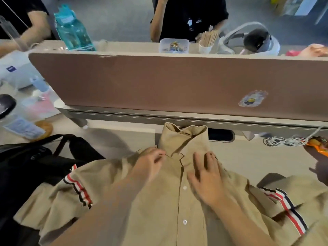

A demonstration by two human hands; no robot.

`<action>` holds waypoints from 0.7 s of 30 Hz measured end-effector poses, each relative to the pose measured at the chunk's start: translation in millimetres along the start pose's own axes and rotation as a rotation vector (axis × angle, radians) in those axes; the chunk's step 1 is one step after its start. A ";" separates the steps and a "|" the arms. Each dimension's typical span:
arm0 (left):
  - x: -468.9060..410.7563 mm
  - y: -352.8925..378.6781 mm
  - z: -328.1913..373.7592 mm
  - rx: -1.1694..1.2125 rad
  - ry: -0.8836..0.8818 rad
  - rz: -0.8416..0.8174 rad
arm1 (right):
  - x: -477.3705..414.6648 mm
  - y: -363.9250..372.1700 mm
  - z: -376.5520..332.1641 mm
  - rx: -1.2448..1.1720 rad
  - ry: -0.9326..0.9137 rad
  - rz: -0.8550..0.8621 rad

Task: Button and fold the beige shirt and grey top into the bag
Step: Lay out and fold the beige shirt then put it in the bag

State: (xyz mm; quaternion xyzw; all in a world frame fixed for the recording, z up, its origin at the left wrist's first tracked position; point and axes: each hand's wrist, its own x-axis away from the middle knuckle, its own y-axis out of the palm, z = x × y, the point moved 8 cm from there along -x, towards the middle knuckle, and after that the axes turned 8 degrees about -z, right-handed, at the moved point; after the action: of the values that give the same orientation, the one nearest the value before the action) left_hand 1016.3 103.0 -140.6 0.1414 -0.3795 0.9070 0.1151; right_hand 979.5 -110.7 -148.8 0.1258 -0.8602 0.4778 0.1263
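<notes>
The beige shirt (174,206) lies front-up on the desk, its collar standing up at the far end and its placket closed with white buttons. Both short sleeves carry red, white and dark stripes. My left hand (150,162) rests at the left of the collar with its fingers curled on the fabric. My right hand (207,176) lies flat, fingers spread, on the shirt just right of the collar. A black bag (32,167) sits at the left, partly under the left sleeve. No grey top is in view.
A brown partition (159,82) walls off the desk's far side. A coiled white cable (284,141) and an orange packet (319,144) lie at the right. Bottles and plastic wrappers crowd the far left. People sit beyond the partition.
</notes>
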 end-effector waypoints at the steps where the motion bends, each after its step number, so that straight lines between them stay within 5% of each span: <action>1: 6.3 12.6 1.1 -0.322 0.123 0.020 | 2.4 11.2 -1.4 0.183 -0.011 0.010; 3: 16.5 35.1 -9.5 -0.568 0.209 0.034 | 3.9 23.6 1.4 0.256 0.030 0.054; 8: 13.2 41.1 -13.6 -0.631 0.170 0.103 | -12.1 23.3 0.2 0.326 0.022 0.076; 12: 21.9 11.9 -9.8 -0.278 0.126 -0.085 | -9.5 19.7 -2.4 0.366 0.057 0.005; 17: 97.3 -95.1 -42.5 0.131 -0.084 0.307 | 9.4 7.4 -46.8 0.438 0.239 -0.075; 21: 188.8 -164.0 -105.4 0.239 -0.423 0.539 | 48.5 39.0 -144.0 0.293 -0.027 -0.076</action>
State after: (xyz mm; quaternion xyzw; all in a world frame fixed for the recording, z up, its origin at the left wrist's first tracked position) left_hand 874.0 310.5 -38.9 0.2331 -0.3101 0.8934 -0.2265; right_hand 934.9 27.6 -89.5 0.1819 -0.7774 0.5914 0.1130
